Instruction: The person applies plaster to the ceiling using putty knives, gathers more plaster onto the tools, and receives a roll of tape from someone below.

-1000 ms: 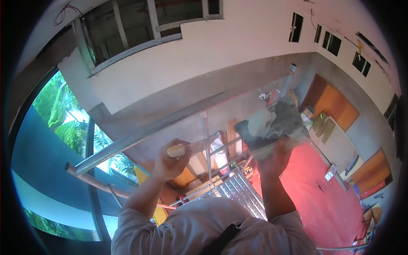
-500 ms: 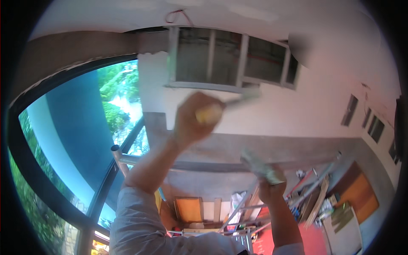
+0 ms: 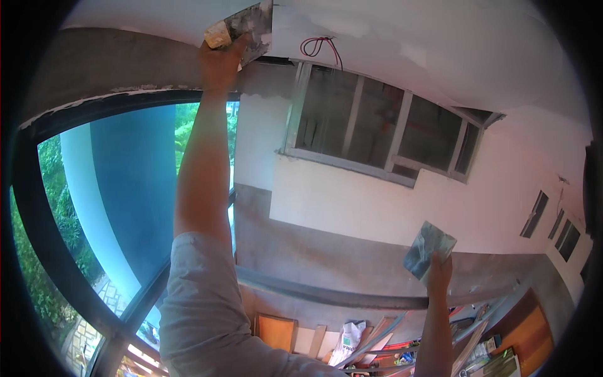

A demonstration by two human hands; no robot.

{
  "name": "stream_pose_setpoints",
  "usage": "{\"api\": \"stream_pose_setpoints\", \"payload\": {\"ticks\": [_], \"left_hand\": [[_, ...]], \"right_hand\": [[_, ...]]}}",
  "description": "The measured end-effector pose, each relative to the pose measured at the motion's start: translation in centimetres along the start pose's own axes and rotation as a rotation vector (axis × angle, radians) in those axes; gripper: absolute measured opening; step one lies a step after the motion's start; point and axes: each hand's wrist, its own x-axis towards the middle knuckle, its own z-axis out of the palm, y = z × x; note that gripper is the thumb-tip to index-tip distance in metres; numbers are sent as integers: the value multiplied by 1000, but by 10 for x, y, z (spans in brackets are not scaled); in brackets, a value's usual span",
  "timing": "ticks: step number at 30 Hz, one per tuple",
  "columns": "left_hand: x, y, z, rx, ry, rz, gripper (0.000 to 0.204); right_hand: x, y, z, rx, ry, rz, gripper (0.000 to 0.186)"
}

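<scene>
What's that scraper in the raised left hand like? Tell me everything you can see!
The scraper has a broad, flat blade, grey like metal and smeared with lighter and darker patches. At its left end is a chunky yellowish-tan handle, maybe wood. The left hand grips it from below, with the thumb or a finger lying on the blade. It is tilted, high up by the ceiling; I can't tell whether its edge touches.

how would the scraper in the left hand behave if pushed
The scraper likely bends little, as it looks flat and straight. Its smeared face could be slippery to the touch. Being broad and flat, it probably wouldn't roll.
</scene>
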Motion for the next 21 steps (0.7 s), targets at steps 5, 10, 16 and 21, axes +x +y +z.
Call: {"api": "stream_pose_setpoints", "payload": {"ticks": [5, 10, 16, 21], "left_hand": [[32, -18, 12, 35, 17, 54, 47], [80, -38, 23, 320, 57, 138, 57], [109, -57, 11, 433, 50, 190, 60], [102, -65, -9, 320, 277, 169, 57]], "right_hand": [[-3, 4, -5, -31, -25, 223, 40], [-8, -16, 1, -351, -76, 214, 49], [-9, -9, -4, -330, -8, 235, 53], [-10, -14, -2, -342, -37, 238, 47]]}}
